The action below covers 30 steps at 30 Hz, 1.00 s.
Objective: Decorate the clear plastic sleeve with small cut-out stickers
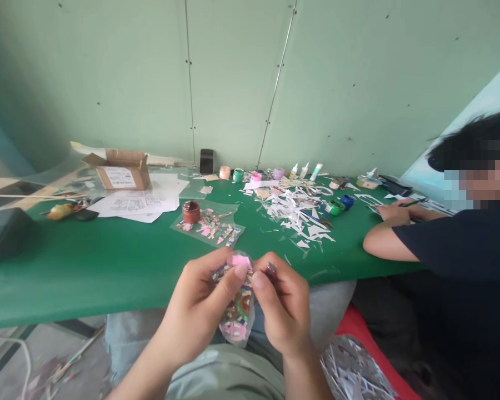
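Note:
My left hand [210,297] is closed on a colorfully painted clear plastic piece [237,311], its thumb pressing near a pink patch at the top. The piece is upright over my lap and shows pink, brown, green and blue areas. At its right edge my right hand [285,305] is closed, thumb against the curled fingers. A small dark tool with a metallic tip [270,271] sticks out of that hand; its kind is hard to make out. On the table ahead lies another painted clear sheet [212,225], with a brown paint jar [190,213] standing on it.
White paper scraps [295,208] spread over the green table [108,266]. Several paint jars and glue bottles stand along the back. A cardboard box [123,169] sits on printed papers [137,203] at left. To the right, a co-worker's arm [389,241] rests on the table.

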{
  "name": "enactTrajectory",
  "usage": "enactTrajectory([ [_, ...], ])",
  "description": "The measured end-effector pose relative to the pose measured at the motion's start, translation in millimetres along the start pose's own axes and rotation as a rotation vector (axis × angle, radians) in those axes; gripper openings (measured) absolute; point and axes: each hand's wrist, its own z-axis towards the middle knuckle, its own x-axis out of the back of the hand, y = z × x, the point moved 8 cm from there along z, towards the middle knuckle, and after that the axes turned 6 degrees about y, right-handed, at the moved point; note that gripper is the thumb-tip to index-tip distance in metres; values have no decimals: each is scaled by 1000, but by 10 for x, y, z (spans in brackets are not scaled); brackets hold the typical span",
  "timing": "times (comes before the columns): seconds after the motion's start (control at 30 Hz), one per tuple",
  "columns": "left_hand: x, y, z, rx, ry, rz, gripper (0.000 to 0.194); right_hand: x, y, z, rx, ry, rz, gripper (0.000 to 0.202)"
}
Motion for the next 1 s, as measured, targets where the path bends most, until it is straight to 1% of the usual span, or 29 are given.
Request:
enactTrajectory([
  [0.13, -6, -108, -27, 87, 82, -103, 38, 48, -13, -37, 119, 90, -88, 26],
  [0.23, 19, -164, -23, 129, 113, -174, 40, 21, -21, -41, 174, 74, -213, 19],
  [0.33, 34, -198, -10, 160, 111, -225, 40, -22, -56, -39, 228, 59, -343, 17],
  [0.4, 39, -208, -4, 166, 111, -219, 39, -28, -101, -44, 273, 85, -396, 17],
  [0.5, 56, -198, -2, 148, 139, -153, 40, -47, -164, -52, 325, 102, -446, 18],
  [0.6, 69, -161, -2, 113, 164, -83, 40, -77, -179, -47, 330, 80, -468, 19],
  [0.7, 75, -133, 1, 92, 171, -62, 40, -101, -162, -44, 312, 55, -471, 19],
  [0.87, 70, -162, 9, 131, 152, -81, 41, -120, -137, -61, 308, 60, -491, 19],
  [1.0, 73, -175, -4, 122, 161, -93, 40, -136, -115, -84, 307, 71, -496, 18],
])
